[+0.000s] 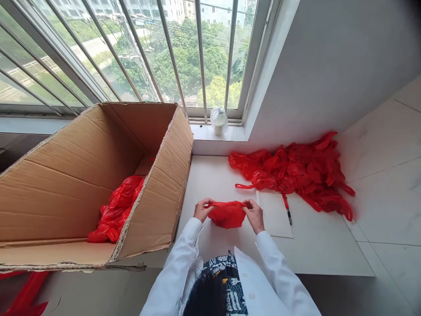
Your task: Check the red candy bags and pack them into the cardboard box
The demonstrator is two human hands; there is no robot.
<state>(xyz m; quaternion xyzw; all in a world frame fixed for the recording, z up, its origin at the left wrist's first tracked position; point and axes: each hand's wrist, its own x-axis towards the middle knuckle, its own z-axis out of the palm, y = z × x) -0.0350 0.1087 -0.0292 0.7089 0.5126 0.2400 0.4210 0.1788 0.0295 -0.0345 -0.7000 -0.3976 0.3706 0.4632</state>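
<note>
A red plastic bag [227, 217] is held between my two hands over the white table, its top edge stretched sideways. My left hand [203, 209] pinches the left end of that edge. At the opposite end, my right hand [254, 214] grips the bag's top between thumb and fingers. Just right of my right hand lies a white notepad [275, 216], with a pen [289, 217] across its right side. Whether anything is inside the bag cannot be seen.
A heap of red plastic bags [296, 169] lies at the table's back right against the wall. On the left stands a tall open cardboard box [158, 193] with red bundles [120, 208] inside. A small wrapped container [219, 120] sits on the sill below the barred window.
</note>
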